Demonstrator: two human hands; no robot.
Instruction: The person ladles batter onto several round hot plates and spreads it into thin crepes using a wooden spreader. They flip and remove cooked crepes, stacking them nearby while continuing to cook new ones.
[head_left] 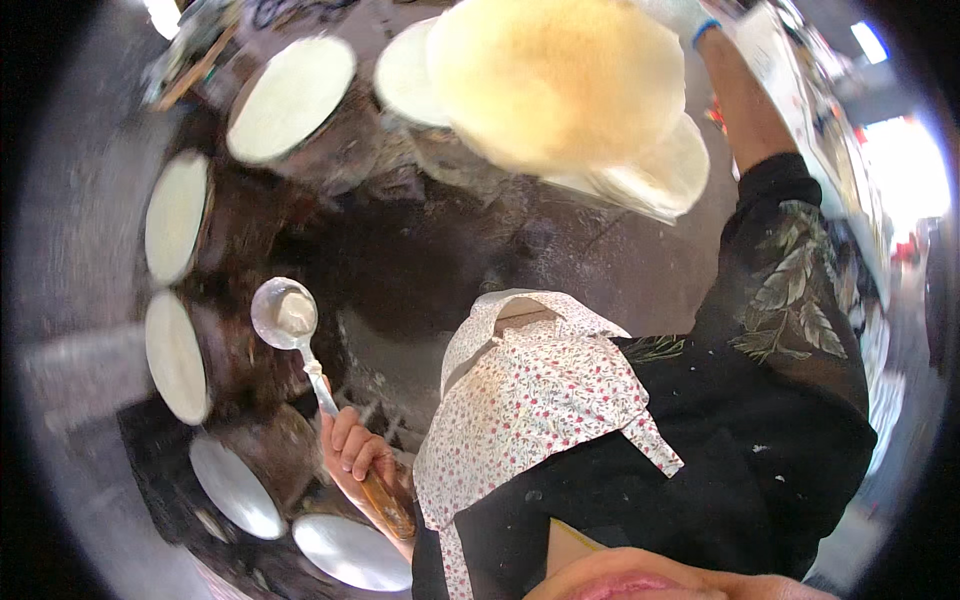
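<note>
One ladle [285,315] gripped in the left hand [352,448]; right hand [690,15] lifts one crepe [555,75]; seven round pans [290,98].

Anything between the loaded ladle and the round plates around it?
Nothing visible. The left hand holds the ladle by its wooden handle, bowl full of white batter, over the dark centre. The nearest coated plate lies just to its left with open space between. The right hand lifts a cooked crepe farther up.
</note>
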